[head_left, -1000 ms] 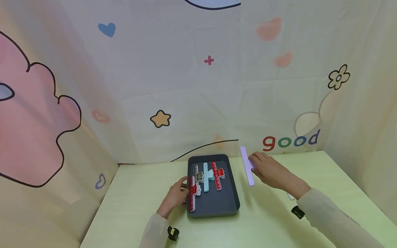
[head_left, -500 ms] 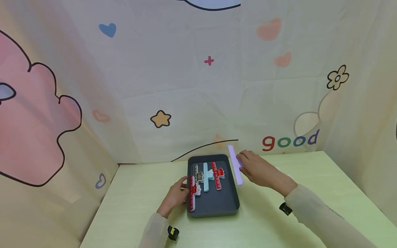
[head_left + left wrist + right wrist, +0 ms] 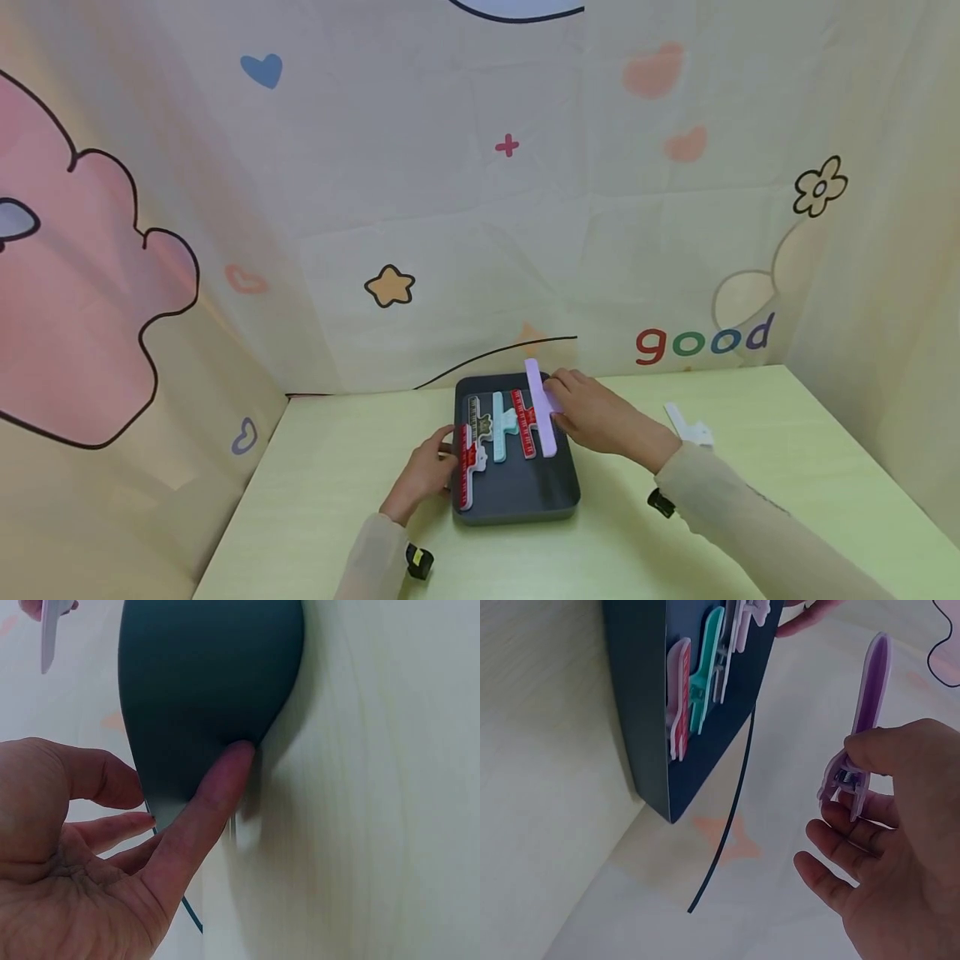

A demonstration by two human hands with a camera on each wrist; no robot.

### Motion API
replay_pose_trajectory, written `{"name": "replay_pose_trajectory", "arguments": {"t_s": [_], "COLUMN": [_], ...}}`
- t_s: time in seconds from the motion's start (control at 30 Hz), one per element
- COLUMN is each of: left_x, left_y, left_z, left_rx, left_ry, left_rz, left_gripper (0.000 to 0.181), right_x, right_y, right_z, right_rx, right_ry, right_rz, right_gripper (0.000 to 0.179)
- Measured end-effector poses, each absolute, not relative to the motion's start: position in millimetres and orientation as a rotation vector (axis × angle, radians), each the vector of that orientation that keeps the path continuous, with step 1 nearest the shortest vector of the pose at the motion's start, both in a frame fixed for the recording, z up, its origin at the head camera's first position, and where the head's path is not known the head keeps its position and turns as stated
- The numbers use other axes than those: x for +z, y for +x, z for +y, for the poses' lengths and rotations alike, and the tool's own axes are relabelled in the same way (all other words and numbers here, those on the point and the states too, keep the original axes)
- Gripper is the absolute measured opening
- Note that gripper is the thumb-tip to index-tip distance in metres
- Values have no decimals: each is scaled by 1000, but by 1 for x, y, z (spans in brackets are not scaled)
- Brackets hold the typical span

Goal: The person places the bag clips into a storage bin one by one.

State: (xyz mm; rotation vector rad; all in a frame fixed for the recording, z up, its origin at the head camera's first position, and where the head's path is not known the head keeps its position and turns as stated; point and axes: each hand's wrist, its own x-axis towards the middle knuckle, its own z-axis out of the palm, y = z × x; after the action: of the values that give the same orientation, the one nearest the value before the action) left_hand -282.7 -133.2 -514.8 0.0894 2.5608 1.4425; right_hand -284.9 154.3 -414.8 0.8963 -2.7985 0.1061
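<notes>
My right hand (image 3: 600,413) pinches a lilac long-bar sealing clip (image 3: 542,408) by its handle, held above the right side of a dark grey tray (image 3: 517,500). In the right wrist view the clip (image 3: 871,690) shows a metal spring. My left hand (image 3: 423,473) holds the tray's left wall, its thumb (image 3: 217,780) against the outside and other fingers at the rim. Inside the tray lie a red and white clip (image 3: 467,479), a dark patterned clip (image 3: 474,410), a pale turquoise clip (image 3: 498,429) and a red clip (image 3: 521,408), which the lilac one partly covers.
A white clip (image 3: 684,425) lies on the pale green table (image 3: 330,467), right of the tray and beyond the right forearm. A printed curtain (image 3: 465,208) rises behind the table's back edge and along both sides.
My right hand has moved left, bringing the lilac clip from beside the tray to over its right part. The white clip on the table has come into view. The left hand and tray stay put.
</notes>
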Motion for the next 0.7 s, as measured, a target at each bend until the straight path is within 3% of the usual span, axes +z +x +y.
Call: {"name": "replay_pose_trajectory", "arguments": {"t_s": [0.7], "left_x": [-511], "left_y": [-281], "left_z": [-132], "left_rx": [1443], "left_ry": [82], "left_rz": [2557], "left_gripper": [57], "right_x": [-440], "right_y": [-300], "right_z": [116], "right_rx": [26], "right_ry": [1001], "right_rz": [-2843], "right_gripper": [47]}}
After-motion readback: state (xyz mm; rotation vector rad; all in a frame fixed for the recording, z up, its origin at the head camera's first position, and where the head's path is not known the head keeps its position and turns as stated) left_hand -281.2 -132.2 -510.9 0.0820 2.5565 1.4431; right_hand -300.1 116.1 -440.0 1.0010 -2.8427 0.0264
